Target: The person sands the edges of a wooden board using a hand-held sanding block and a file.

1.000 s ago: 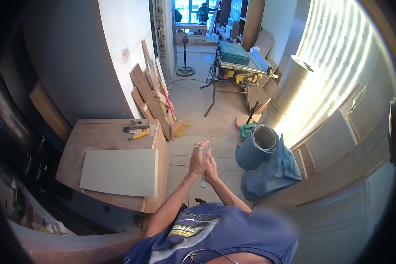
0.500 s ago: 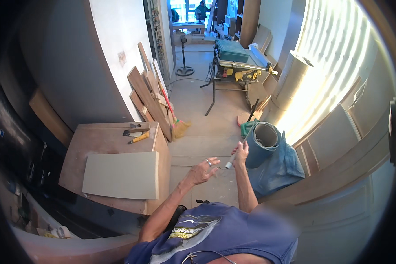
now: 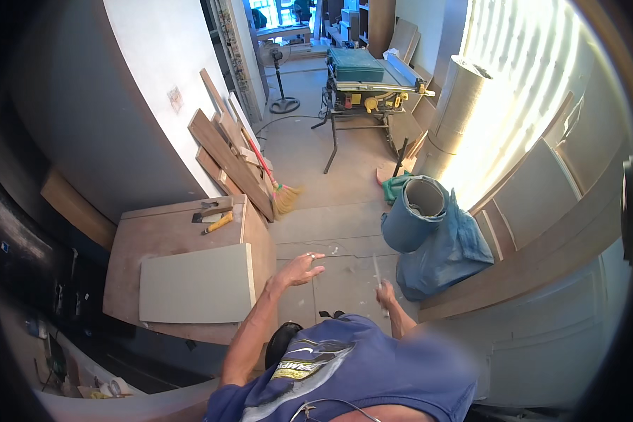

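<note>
Close to my body on the right, my right hand (image 3: 385, 292) is closed around a slim tool (image 3: 375, 269). Its long, thin pale shaft points up and away; my fingers cover most of its handle, and its exact kind is not clear. My left hand (image 3: 299, 270) hovers over the floor with fingers stretched apart, a ring on one of them, and holds nothing. To its left, a pale flat panel (image 3: 195, 285) lies on a wooden box (image 3: 123, 264). On the box's far corner are a wooden hand plane (image 3: 216, 206) and a yellow-handled tool (image 3: 219, 223).
Right of my hands stand a blue-grey roll (image 3: 405, 224) and a blue plastic sack (image 3: 444, 264). A straw broom (image 3: 285, 199) and wooden boards (image 3: 221, 155) lean at the wall. Farther off are a table saw (image 3: 373, 98) and a standing fan (image 3: 279, 84).
My right hand has drawn back toward my body with the tool, whose shaft now points up. My left hand has shifted slightly left, still open. The whole view has tilted a little.
</note>
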Tool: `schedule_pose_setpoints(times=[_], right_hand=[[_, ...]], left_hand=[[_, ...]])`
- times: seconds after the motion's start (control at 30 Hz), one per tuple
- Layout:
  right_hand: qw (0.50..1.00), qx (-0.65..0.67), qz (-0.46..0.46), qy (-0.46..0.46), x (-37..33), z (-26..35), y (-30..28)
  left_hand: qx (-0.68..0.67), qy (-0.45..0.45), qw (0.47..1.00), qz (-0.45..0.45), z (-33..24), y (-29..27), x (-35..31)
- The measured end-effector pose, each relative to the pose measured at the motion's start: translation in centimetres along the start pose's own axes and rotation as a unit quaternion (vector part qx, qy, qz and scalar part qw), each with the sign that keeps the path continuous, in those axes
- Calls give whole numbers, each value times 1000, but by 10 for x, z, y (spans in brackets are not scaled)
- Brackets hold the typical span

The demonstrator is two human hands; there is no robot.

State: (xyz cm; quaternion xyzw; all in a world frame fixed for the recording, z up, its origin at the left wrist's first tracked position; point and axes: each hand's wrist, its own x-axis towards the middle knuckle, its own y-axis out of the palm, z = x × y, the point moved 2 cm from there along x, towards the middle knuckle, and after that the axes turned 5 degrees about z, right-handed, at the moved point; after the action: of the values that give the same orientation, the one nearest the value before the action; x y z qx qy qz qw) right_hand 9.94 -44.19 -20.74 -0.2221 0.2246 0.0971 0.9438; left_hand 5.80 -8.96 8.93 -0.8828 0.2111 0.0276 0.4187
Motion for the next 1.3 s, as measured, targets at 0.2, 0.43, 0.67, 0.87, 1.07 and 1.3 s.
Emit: schedule_pose_setpoints(times=[0.2, 0.43, 0.67, 0.87, 1.07, 1.3], right_hand=[[964, -172, 145, 142, -78, -187, -10], [987, -103, 72, 102, -82, -204, 26], [977, 133, 61, 154, 1, -110, 12], [986, 140, 80, 53, 37, -88, 3], [969, 125, 93, 190, 39, -85, 50], [966, -100, 206, 119, 48, -140, 52]], left_hand=[[6, -110, 994, 24, 29, -14, -24], [-29, -126, 985, 117, 65, 27, -17], [28, 5, 985, 169, -12, 92, 45], [-35, 148, 968, 201, -111, 108, 69], [18, 21, 992, 122, -29, 80, 57], [59, -393, 914, -81, 125, 46, -61]])
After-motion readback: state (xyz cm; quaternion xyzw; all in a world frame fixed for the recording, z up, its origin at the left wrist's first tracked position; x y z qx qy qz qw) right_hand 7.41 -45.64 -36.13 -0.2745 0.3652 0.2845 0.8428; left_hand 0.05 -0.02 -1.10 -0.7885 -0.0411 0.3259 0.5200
